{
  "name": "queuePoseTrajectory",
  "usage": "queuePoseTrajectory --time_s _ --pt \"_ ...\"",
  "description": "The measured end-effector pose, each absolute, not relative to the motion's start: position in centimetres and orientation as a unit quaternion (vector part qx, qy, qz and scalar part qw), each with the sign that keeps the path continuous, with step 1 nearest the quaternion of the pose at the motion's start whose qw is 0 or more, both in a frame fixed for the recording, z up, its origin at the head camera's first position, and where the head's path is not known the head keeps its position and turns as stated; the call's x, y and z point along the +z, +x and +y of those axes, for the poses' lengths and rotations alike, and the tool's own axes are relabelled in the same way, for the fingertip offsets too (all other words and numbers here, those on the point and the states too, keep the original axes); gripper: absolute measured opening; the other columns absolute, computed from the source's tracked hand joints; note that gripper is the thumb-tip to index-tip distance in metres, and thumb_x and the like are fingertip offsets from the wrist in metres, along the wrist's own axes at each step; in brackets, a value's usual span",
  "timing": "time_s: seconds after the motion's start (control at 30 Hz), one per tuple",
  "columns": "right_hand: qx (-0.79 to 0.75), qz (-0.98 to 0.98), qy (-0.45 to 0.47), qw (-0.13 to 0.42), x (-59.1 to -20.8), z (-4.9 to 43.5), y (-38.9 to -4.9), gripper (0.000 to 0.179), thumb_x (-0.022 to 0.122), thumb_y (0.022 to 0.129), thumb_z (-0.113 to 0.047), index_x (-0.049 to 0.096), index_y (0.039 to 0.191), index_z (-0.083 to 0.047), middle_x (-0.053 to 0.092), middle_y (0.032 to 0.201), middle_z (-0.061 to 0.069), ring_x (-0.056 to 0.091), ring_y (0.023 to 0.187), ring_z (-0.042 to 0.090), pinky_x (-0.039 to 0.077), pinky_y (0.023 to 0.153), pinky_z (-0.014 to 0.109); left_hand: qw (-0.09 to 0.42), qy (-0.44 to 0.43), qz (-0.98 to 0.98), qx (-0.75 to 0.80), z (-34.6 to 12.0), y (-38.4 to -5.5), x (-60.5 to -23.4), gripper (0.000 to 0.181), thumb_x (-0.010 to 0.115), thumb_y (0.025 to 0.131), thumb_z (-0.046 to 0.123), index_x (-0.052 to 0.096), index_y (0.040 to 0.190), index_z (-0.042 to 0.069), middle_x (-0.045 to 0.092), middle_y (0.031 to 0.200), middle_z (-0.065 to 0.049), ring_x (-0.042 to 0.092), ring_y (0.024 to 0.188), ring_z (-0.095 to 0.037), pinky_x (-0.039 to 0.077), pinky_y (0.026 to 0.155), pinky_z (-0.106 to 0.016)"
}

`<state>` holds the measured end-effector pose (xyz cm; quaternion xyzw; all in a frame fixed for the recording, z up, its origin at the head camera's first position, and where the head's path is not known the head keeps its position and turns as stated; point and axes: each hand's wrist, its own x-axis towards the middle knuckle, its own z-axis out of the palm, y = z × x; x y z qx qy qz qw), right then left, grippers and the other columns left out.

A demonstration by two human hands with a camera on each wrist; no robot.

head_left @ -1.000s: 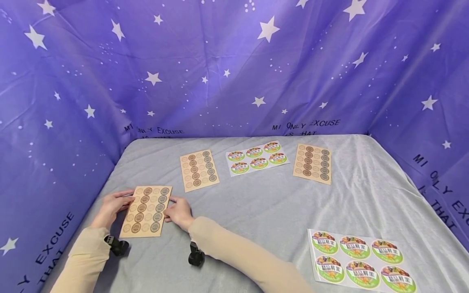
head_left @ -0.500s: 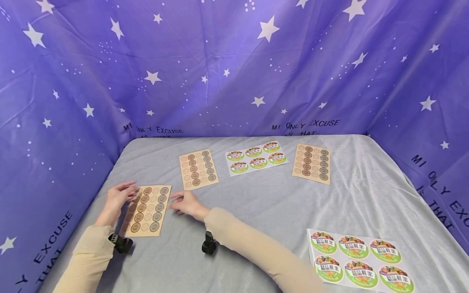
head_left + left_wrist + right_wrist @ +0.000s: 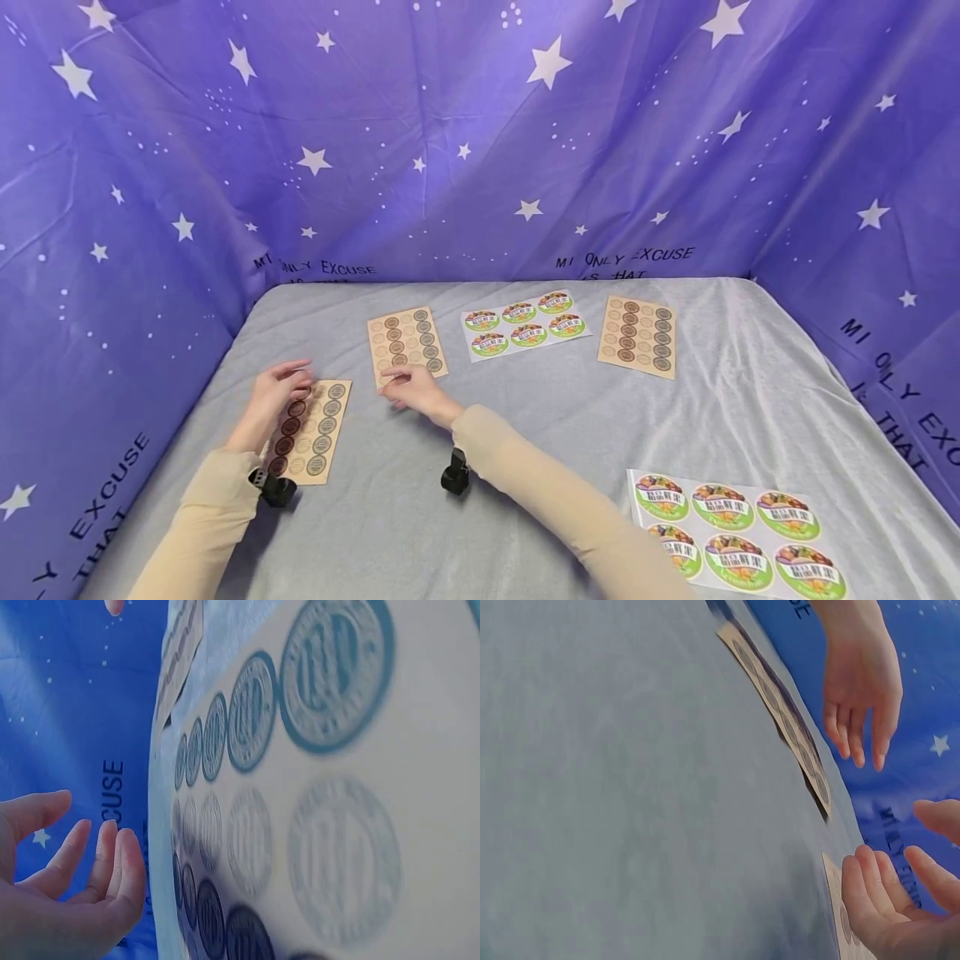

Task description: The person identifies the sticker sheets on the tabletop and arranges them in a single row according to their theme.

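Note:
In the head view, my left hand [image 3: 279, 398] hovers above the upper left part of a tan sheet of round stickers [image 3: 330, 433]. Its fingers are loosely bent and hold nothing. Large in the left wrist view, the same sheet [image 3: 427, 825] shows rows of round seals beside my left hand [image 3: 82, 892]. My right hand [image 3: 420, 392] is over the lower edge of a second tan sticker sheet [image 3: 408, 337], covering part of it. In the right wrist view, the right hand [image 3: 900, 907] has relaxed, parted fingers and nothing in them; the left hand [image 3: 862, 690] hangs above the table.
A white sheet of fruit stickers [image 3: 525, 323] lies at the back middle, and a third tan sticker sheet [image 3: 637, 337] at the back right. Another fruit sticker sheet [image 3: 765, 500] lies front right, partly behind the right sleeve. Purple starry cloth [image 3: 480, 192] surrounds the grey-covered table [image 3: 525, 442].
Both hands have let go of the near left tan sheet's edges. The left hand rose and moved right over it; the right hand moved right and back. The sheets stayed in place.

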<state>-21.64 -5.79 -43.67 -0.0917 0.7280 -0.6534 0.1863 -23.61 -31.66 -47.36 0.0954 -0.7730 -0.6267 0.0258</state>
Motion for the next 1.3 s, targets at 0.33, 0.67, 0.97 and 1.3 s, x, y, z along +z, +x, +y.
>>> queuePoseTrajectory --time_s 0.33,0.67,0.97,1.3 --pt "-0.661 0.731 -0.085 0.149 -42.4 -3.4 -22.4 0.035 0.055 0.081 0.002 0.053 0.115 0.009 0.059 0.099 0.025 0.055 0.084 0.045 0.052 0.072 0.043 -0.003 0.078 -0.77 -0.633 -29.2 -24.3 -47.2 0.043 0.052 0.086 0.013 0.045 0.122 -0.008 0.06 0.076 0.011 0.059 0.064 0.0 0.05 0.058 -0.014" --pt "-0.658 0.742 -0.058 0.115 -43.6 -1.9 -24.2 0.038 0.057 0.08 -0.004 0.053 0.117 0.006 0.056 0.088 0.01 0.056 0.077 0.026 0.052 0.071 0.037 -0.037 0.072 -0.781 -0.619 -25.7 -22.9 -43.7 0.043 0.051 0.087 0.013 0.045 0.123 -0.008 0.06 0.096 -0.009 0.06 0.074 -0.006 0.051 0.064 -0.019" --pt "-0.63 0.771 -0.057 0.074 -44.0 -0.9 -25.5 0.033 0.058 0.081 -0.006 0.057 0.113 0.003 0.058 0.092 0.013 0.054 0.08 0.018 0.046 0.064 0.02 -0.021 0.033 -0.729 -0.683 -25.5 -25.2 -46.8 0.038 0.057 0.084 0.013 0.051 0.117 -0.007 0.063 0.096 -0.012 0.059 0.075 -0.007 0.052 0.064 -0.019" --pt "-0.639 0.767 -0.045 0.046 -44.7 -0.7 -26.6 0.037 0.058 0.078 -0.003 0.054 0.114 0.006 0.057 0.094 0.015 0.054 0.083 0.019 0.047 0.073 0.021 -0.042 0.1 -0.764 -0.636 -23.0 -24.7 -44.3 0.042 0.045 0.089 0.007 0.038 0.126 -0.012 0.051 0.116 -0.023 0.056 0.085 -0.004 0.049 0.079 -0.02"
